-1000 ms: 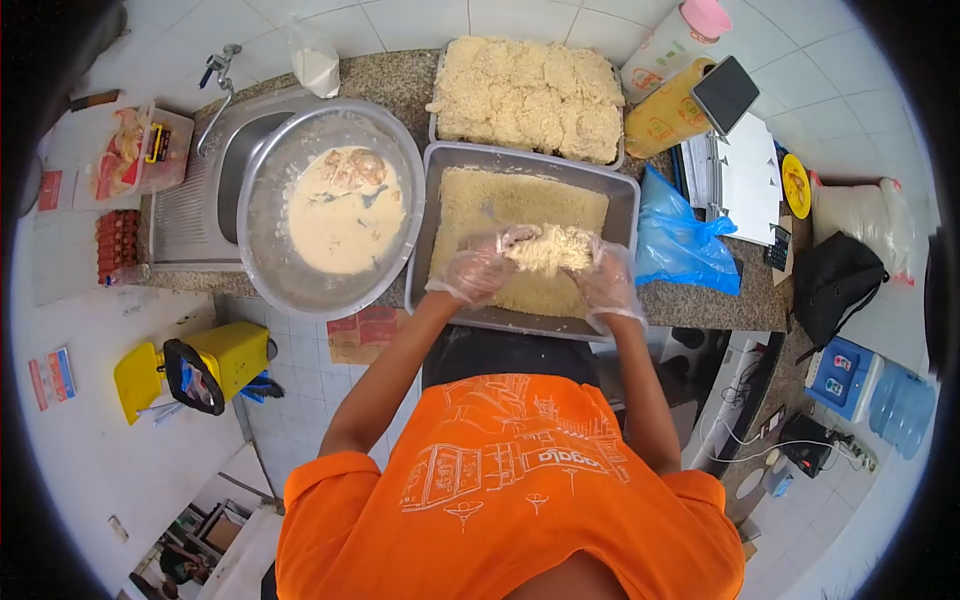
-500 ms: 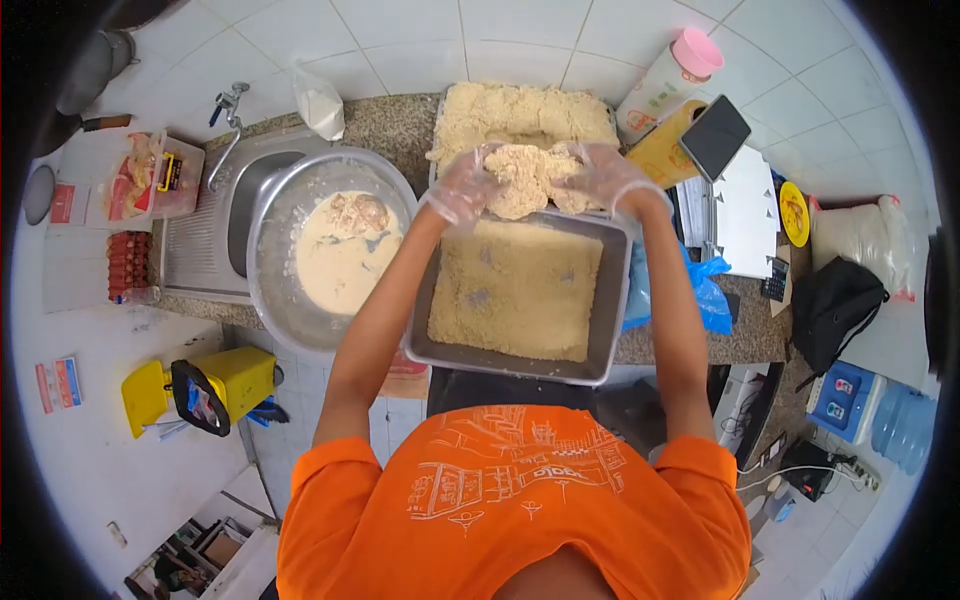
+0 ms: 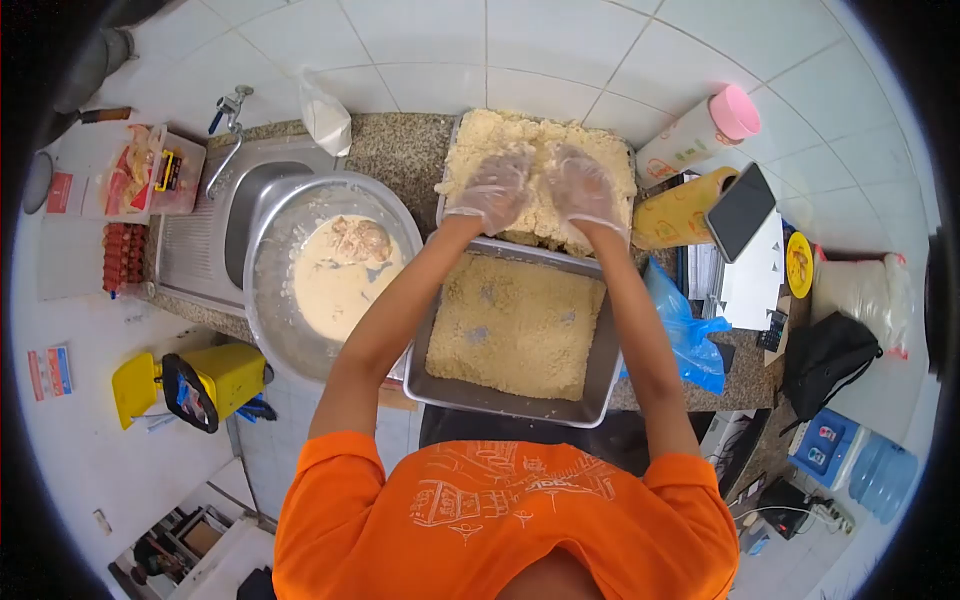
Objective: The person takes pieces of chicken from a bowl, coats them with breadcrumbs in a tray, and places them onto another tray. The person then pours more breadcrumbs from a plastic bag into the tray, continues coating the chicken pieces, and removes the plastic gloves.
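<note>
My left hand (image 3: 498, 186) and my right hand (image 3: 582, 186), both in clear plastic gloves, rest side by side on the pale crumb-coated pieces (image 3: 490, 130) in the back tray (image 3: 442, 206). Their backs face up and the fingers lie stretched forward, seemingly flat; the gloves partly blur them. Whatever lies under the palms is hidden. In front, below my wrists, stands a deep grey metal pan (image 3: 598, 385) with a layer of yellowish crumbs (image 3: 520, 330). Left of it, a large metal bowl (image 3: 268, 250) contains creamy batter (image 3: 330, 295) with a pale lump sticking out.
A sink (image 3: 245, 205) with a tap (image 3: 232, 110) lies left of the bowl. To the right are a yellow roll (image 3: 665, 215), a phone (image 3: 740, 212), a pink-lidded container (image 3: 690, 135) and a blue plastic bag (image 3: 690, 335). A yellow bin (image 3: 225, 380) stands lower left.
Both hands have gone from holding up a crumb-coated piece to lying on the pieces in the back tray. That piece is no longer distinct. The whole view has shifted slightly.
</note>
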`<state>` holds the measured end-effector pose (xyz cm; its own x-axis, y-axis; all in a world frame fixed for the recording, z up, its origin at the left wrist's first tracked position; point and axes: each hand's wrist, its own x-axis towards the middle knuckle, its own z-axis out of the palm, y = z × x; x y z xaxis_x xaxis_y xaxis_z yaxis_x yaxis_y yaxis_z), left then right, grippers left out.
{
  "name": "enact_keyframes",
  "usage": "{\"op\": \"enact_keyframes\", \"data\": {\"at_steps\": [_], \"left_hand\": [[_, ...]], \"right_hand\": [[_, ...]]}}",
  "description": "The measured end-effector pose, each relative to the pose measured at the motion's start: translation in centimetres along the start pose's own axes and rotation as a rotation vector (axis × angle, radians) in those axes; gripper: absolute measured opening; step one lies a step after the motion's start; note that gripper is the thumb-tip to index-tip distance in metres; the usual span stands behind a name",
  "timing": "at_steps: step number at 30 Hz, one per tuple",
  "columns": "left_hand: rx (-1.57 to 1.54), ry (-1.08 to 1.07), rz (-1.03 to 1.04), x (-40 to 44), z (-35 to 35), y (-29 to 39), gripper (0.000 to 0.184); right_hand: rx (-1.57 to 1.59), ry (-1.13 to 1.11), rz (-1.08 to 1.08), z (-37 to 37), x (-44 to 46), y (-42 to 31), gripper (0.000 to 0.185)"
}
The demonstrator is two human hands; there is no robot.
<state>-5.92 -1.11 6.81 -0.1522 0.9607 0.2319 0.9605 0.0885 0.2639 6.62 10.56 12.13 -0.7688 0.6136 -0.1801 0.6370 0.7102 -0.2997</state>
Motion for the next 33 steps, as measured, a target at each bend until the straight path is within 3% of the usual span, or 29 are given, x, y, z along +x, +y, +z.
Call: {"op": "enact_keyframes", "data": {"at_steps": [1,3,4,5,7,9,11,13,15,17,19,21,24,28,30,33], "left_hand": [[-0.006,-0.004,-0.016,0.1,1.7,0.0,0.053],[-0.016,-0.298,-0.043,-0.6,5.0,-0.6,0.053],[-0.024,-0.172,-0.003,0.0,6.3,-1.9,0.051],[-0.043,-0.064,0.027,-0.6,7.7,-2.3,0.048],[-0.158,-0.792,0.019,1.2,1.5,-1.0,0.044],[-0.204,-0.676,-0.093,-0.1,-3.9,-0.2,0.041],[-0.254,-0.566,-0.190,-3.1,-5.8,-0.1,0.038],[-0.223,0.177,-0.164,-8.9,-7.2,-2.7,0.036],[-0.304,0.264,-0.369,-14.0,-8.7,-6.2,0.035],[-0.122,-0.063,-0.570,-20.0,-7.8,-12.6,0.034],[-0.168,-0.018,-0.855,-23.8,-8.9,-15.6,0.031],[-0.124,-0.072,-0.870,-25.6,-5.1,-20.5,0.031],[-0.103,-0.153,-0.868,-26.0,-4.4,-22.9,0.032],[-0.085,-0.204,-0.776,-24.4,-4.5,-22.4,0.032],[-0.044,-0.218,-0.731,-24.3,-4.6,-22.9,0.031],[-0.248,-0.158,-0.804,-24.4,-3.0,-23.0,0.037]], "right_hand": [[-0.003,-0.015,-0.008,2.9,0.7,0.9,0.056],[-0.403,0.418,-0.216,11.2,1.6,3.1,0.060],[-0.152,0.148,-0.191,10.2,2.9,2.9,0.063],[-0.261,0.081,-0.205,8.8,2.7,2.1,0.059],[-0.430,-0.062,-0.225,5.9,1.4,0.3,0.050],[-0.514,-0.114,-0.276,3.0,0.5,-2.6,0.047],[0.073,0.047,0.089,1.2,-1.3,-6.5,0.041],[0.138,-0.040,0.036,-0.2,-3.5,-12.4,0.038],[0.193,-0.119,-0.050,3.0,-4.1,-17.0,0.036],[0.141,-0.111,-0.144,7.9,-4.2,-21.9,0.033],[0.088,-0.102,-0.205,11.1,-3.9,-25.8,0.031],[-0.017,-0.160,-0.095,16.5,-1.7,-27.9,0.026],[-0.127,-0.136,-0.161,22.0,1.2,-28.0,0.020],[-0.233,-0.107,-0.199,20.1,1.5,-28.3,0.019],[-0.176,-0.086,-0.238,16.9,0.9,-28.7,0.031],[-0.010,-0.097,-0.157,13.3,0.1,-29.7,0.041]]}}
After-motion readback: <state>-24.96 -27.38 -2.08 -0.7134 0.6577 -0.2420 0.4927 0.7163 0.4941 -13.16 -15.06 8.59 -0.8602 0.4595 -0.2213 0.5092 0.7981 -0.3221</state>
